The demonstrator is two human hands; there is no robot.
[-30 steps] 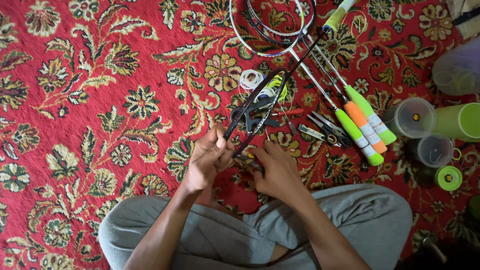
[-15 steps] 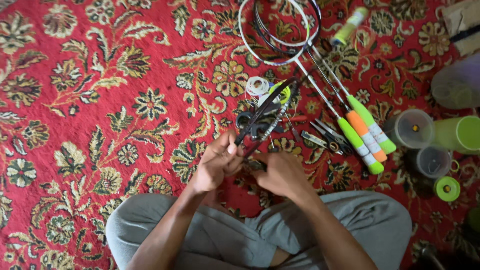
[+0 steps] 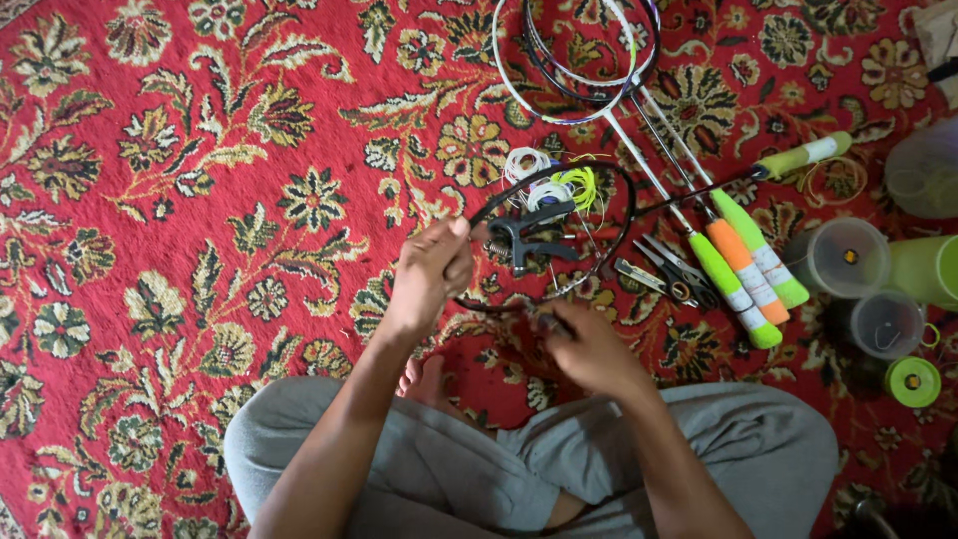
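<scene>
Holding black racket frame (image 3: 609, 215) (cups (image 3: 848, 258) nearby)

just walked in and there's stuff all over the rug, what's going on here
A person sits cross-legged on a red floral carpet, holding a black racket frame with no strings in both hands. The left hand grips the rim on one side; the right hand pinches the lower edge. Beneath the frame lie a black clamp tool and coils of string. More rackets, small pliers and plastic cups lie to the right.
</scene>
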